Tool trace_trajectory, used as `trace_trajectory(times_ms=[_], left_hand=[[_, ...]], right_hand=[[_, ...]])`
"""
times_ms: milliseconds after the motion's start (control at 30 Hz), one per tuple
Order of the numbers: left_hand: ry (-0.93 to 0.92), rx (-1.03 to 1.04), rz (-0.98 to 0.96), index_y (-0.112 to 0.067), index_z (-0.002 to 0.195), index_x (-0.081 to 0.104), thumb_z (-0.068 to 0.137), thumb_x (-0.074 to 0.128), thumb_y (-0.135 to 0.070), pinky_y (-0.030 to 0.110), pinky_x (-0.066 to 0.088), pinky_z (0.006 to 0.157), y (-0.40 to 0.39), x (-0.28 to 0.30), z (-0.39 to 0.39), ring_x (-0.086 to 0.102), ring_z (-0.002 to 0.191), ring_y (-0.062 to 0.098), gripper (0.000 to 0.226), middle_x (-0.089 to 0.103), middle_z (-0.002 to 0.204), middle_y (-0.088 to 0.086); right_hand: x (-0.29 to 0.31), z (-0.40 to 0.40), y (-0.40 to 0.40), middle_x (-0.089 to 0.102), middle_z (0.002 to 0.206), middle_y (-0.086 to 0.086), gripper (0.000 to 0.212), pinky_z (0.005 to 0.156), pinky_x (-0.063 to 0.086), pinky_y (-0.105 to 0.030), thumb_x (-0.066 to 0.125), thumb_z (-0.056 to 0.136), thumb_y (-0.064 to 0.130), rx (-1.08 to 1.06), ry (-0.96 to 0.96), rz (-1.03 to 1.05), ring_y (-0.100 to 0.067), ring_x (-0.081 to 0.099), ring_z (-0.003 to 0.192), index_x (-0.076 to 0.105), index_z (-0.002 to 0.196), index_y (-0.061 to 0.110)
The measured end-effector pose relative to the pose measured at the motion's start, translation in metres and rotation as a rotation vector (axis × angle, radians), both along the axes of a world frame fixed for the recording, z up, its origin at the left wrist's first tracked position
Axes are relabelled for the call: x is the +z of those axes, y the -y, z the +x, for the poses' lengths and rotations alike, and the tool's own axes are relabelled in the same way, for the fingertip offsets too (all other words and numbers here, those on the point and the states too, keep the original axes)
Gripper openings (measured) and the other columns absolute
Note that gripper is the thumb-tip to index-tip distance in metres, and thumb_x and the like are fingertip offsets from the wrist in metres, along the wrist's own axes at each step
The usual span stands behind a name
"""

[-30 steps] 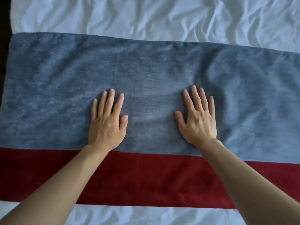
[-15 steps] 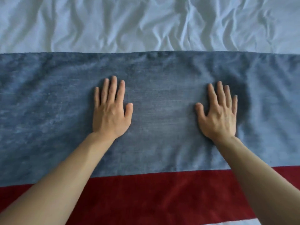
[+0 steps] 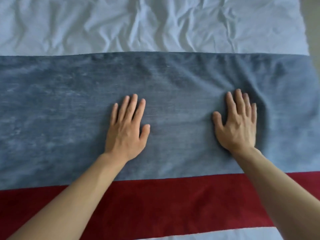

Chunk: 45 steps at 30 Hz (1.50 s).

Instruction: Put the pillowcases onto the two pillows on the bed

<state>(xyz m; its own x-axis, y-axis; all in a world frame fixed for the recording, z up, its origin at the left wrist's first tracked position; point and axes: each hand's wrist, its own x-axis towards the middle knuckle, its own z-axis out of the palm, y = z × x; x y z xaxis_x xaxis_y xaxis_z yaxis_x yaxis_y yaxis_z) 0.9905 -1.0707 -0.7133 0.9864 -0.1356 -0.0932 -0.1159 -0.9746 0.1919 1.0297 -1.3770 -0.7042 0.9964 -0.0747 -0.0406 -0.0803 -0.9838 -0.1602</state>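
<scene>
A blue-grey pillowcase [image 3: 60, 118] lies flat across the bed, stretching from the left edge of view almost to the right. It overlaps a dark red pillowcase [image 3: 164, 205] that shows as a band along its near side. My left hand [image 3: 127, 130] presses flat on the blue-grey fabric near its middle, fingers straight. Further right, my right hand [image 3: 237, 123] presses flat on the same fabric, which dents and creases around its fingers. No bare pillow shows, and I cannot tell if either case is filled.
A wrinkled white bed sheet [image 3: 138, 25] covers the bed beyond the pillowcases, and a strip of it shows at the near edge [image 3: 216, 234]. The bed's right edge [image 3: 304, 32] runs down the far right, with a beige floor beyond.
Both hands have slid to the right across the blue-grey pillowcase, staying flat. The view has shifted right, so the bed's right edge now shows.
</scene>
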Motion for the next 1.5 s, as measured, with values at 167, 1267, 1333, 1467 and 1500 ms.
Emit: trace_trajectory(times_ms=[167,1267,1333,1467,1500], left_hand=[[0.030,-0.105,-0.068,-0.010,0.155,0.029,0.094,0.037,-0.033,0.051,0.013,0.122,0.096,0.009,-0.001,0.014,0.152,0.026,0.066,0.021,0.163,0.011],[-0.001,-0.103,-0.027,-0.021,0.156,0.026,0.098,0.036,-0.042,0.048,0.007,0.124,0.213,-0.002,0.033,0.010,0.153,0.026,0.063,0.016,0.165,0.010],[-0.028,-0.026,-0.009,-0.021,0.157,0.023,0.099,0.035,-0.044,0.047,0.005,0.124,0.181,0.002,0.029,0.007,0.153,0.025,0.063,0.013,0.165,0.009],[-0.025,0.080,-0.025,-0.017,0.156,0.027,0.101,0.034,-0.040,0.049,0.006,0.124,0.132,0.016,0.007,0.009,0.153,0.024,0.060,0.016,0.165,0.008],[-0.027,0.098,-0.020,-0.015,0.155,0.028,0.101,0.036,-0.039,0.050,0.006,0.123,0.119,0.021,0.000,0.011,0.153,0.024,0.059,0.018,0.164,0.008]], right_hand=[[0.006,0.002,-0.059,0.031,0.161,-0.011,0.057,0.123,0.011,-0.051,0.041,0.096,0.031,0.360,0.079,0.194,-0.031,0.020,0.151,0.041,0.151,0.015],[-0.006,-0.009,0.156,0.025,0.164,-0.004,0.064,0.124,0.011,-0.047,0.041,0.095,0.050,0.021,-0.003,0.088,-0.023,0.016,0.152,0.035,0.153,0.024],[-0.001,-0.009,0.154,0.024,0.164,-0.006,0.062,0.124,0.010,-0.050,0.041,0.097,0.046,-0.027,-0.031,0.086,-0.026,0.014,0.153,0.035,0.153,0.021],[0.022,-0.011,0.093,0.030,0.161,-0.013,0.059,0.121,0.018,-0.055,0.053,0.091,0.016,0.103,0.002,0.107,-0.034,0.022,0.150,0.043,0.150,0.015],[0.029,-0.015,0.065,0.031,0.161,-0.013,0.062,0.121,0.019,-0.054,0.055,0.089,0.014,0.184,-0.001,0.129,-0.034,0.023,0.150,0.043,0.150,0.015]])
